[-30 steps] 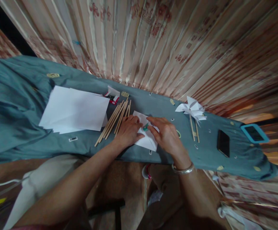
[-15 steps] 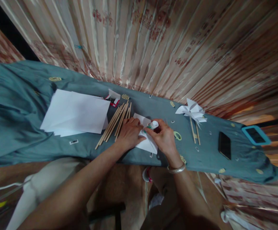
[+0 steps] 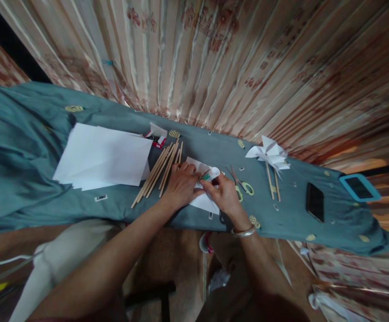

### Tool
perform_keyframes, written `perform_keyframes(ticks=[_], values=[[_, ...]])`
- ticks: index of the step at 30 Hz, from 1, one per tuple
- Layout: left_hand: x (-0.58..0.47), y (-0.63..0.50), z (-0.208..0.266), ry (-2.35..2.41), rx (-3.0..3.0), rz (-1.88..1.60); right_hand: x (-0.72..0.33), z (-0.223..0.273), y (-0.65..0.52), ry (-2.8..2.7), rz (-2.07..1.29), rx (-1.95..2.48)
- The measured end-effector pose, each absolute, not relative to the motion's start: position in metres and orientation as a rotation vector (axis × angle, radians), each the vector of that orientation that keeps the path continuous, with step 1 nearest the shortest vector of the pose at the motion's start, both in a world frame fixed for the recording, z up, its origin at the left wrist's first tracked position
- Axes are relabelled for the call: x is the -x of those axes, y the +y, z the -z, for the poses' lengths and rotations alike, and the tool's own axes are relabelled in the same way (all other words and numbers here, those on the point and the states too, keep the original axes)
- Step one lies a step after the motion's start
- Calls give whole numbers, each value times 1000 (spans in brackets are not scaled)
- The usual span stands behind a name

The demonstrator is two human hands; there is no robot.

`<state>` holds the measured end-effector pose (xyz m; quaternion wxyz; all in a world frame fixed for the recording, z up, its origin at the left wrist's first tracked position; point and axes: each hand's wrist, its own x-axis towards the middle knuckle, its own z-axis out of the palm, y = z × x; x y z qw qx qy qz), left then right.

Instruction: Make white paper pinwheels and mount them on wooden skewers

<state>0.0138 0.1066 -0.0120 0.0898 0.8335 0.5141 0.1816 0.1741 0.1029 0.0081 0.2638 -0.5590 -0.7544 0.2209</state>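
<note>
Right hand (image 3: 225,193), holding glue stick (image 3: 213,172), has shifted left, uncovering scissors (image 3: 238,180).

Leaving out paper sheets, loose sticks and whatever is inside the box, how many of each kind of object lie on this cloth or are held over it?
White-and-green tube, in the right hand: 1
Scissors: 1
Paper pinwheels, overlapping, two sticks showing: 2
Dark phone: 1
Blue-framed device: 1
Small box: 1
Total: 7

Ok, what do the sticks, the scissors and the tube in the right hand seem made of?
Sticks: probably wood, unvarnished, judging by their pale tan, dull look.
Scissors: thin greyish blades, likely metal; pale green handles, likely plastic.
Tube in the right hand: probably smooth plastic, from its white rounded end.
</note>
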Motion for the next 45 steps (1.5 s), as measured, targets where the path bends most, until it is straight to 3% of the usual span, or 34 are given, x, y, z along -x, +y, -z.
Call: perform_keyframes(ticks=[26, 45], values=[[-14, 107, 14, 1540, -2457, -548, -174, -7, 105, -2050, -434, 1621], [-14, 107, 14, 1535, -2481, -546, -177, -9, 103, -2017, -510, 1617]])
